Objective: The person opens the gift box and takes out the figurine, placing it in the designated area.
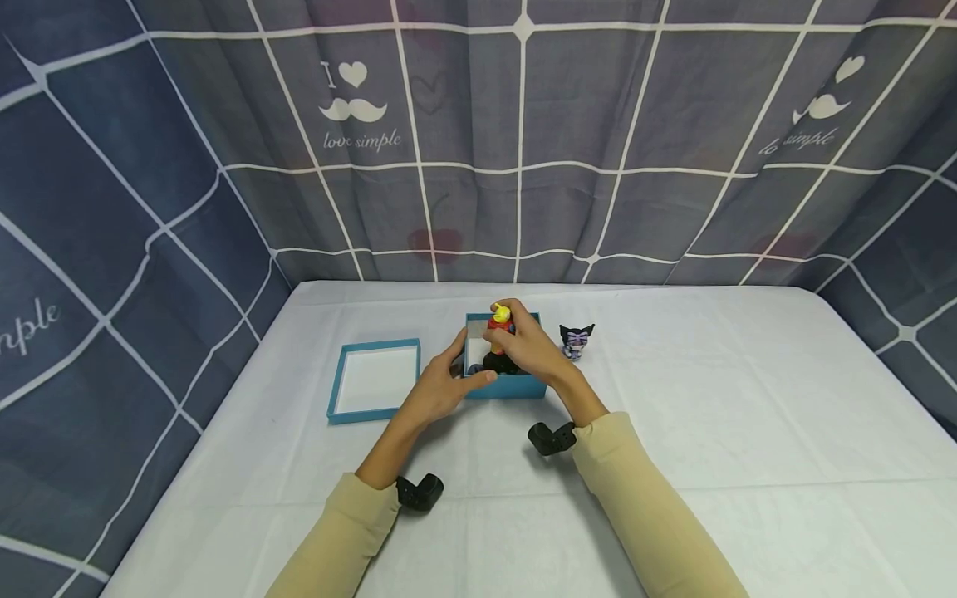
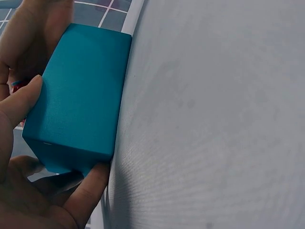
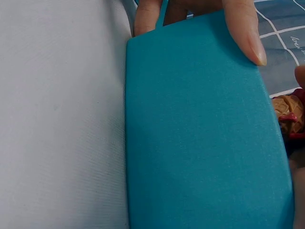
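White-covered worktop (image 1: pixel 710 399): one teal box (image 1: pixel 516 387), one teal-rimmed lid (image 1: pixel 376 379) to left, one black-eared figure (image 1: pixel 575 341) just right. Dark items (image 1: pixel 499 363) inside box, count unclear; right hand (image 1: pixel 534 345) blocks part of opening, pinching one red-and-yellow figure (image 1: pixel 499 321) there. Other of two hands, left hand (image 1: pixel 436 389), spread against box corner, fingers extended. Curtain (image 1: pixel 471 100) reads "I", "love simple"

I wear plain, beige long sleeves (image 1: pixel 658 507); a chunky black wrist device (image 1: pixel 421 492), bent like an elbow, sits by each cuff (image 1: pixel 601 448); my left grip (image 1: pixel 436 389) and right grip (image 1: pixel 532 345) are both bare.
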`<state>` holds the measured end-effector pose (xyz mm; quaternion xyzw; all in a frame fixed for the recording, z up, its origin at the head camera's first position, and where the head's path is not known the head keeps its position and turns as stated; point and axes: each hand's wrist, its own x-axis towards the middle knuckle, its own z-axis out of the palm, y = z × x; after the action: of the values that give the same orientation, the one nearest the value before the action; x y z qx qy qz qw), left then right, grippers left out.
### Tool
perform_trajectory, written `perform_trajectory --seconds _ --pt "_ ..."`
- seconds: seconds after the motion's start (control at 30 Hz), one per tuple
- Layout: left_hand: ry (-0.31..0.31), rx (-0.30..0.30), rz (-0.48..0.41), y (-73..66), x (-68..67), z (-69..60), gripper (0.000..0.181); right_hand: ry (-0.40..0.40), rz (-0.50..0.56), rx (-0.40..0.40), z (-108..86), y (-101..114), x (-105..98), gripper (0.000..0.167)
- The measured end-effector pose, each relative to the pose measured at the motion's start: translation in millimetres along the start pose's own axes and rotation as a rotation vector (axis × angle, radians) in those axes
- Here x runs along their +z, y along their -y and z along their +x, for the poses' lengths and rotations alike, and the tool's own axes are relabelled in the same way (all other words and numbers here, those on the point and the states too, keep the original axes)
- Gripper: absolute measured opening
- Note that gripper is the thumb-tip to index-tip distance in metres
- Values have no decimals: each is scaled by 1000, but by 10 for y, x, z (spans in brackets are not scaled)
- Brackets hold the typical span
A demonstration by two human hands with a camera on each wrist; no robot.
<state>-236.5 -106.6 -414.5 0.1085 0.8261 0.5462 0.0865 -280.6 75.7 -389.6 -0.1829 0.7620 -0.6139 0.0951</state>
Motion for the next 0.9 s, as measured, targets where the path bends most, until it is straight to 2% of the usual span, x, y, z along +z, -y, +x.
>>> perform_trajectory --seconds 0.13,0.33,0.53,0.73,0.9 --pt "6 6 -19 12 1 -2 89 -24 20 -21 -5 -11 -2 46" --pt "-1 -4 14 -1 10 -16 90 -32 67 -69 -4 -33 0 51" --pt "-8 -12 25 -2 19 -14 92 -16 40 -83 -5 -46 -4 50" --pt "-9 -10 31 -3 20 -22 91 20 29 -34 -8 -40 -9 49" --pt "1 14 -6 8 18 -17 89 62 23 12 -14 -20 -19 43"
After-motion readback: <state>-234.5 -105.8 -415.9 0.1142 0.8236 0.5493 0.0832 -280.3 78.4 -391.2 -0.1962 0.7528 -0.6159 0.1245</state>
